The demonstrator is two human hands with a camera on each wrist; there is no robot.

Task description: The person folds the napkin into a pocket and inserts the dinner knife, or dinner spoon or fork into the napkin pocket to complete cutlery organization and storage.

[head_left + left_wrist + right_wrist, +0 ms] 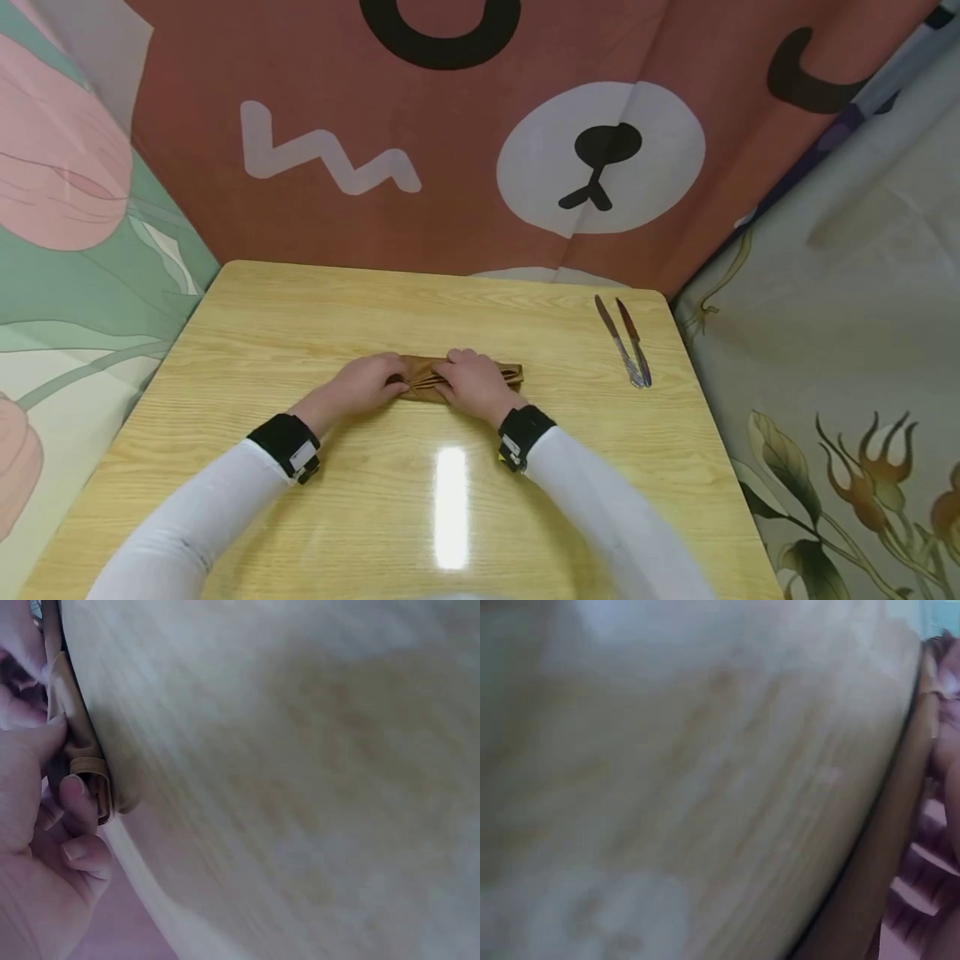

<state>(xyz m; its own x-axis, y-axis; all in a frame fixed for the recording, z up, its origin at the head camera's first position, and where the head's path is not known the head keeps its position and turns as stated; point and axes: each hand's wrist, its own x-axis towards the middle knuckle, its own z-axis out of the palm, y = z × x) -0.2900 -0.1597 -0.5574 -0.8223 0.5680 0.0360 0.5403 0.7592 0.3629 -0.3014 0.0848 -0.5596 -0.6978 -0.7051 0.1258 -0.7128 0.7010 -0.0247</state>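
Note:
A brown folded cloth [425, 395] lies crosswise on the table, with several narrow pleats along its top. At its left end my left hand [366, 383] pinches the fabric between thumb and fingers. My right hand [476, 385] grips the pleats near the middle, and the cloth's right end sticks out past it. In the left wrist view, the rolled layers of the cloth [88, 766] show between the left thumb and fingertips. The right wrist view has a long smooth side of the cloth [889, 825] along the right edge, beside the curled right fingers [922, 859].
Two table knives, one [618, 340] left of the other [634, 340], lie close together at the table's back right, handles toward me. The wood-grain table [315, 308] ends at a brown curtain with a bear face [600, 167]. Patterned curtains hang on both sides.

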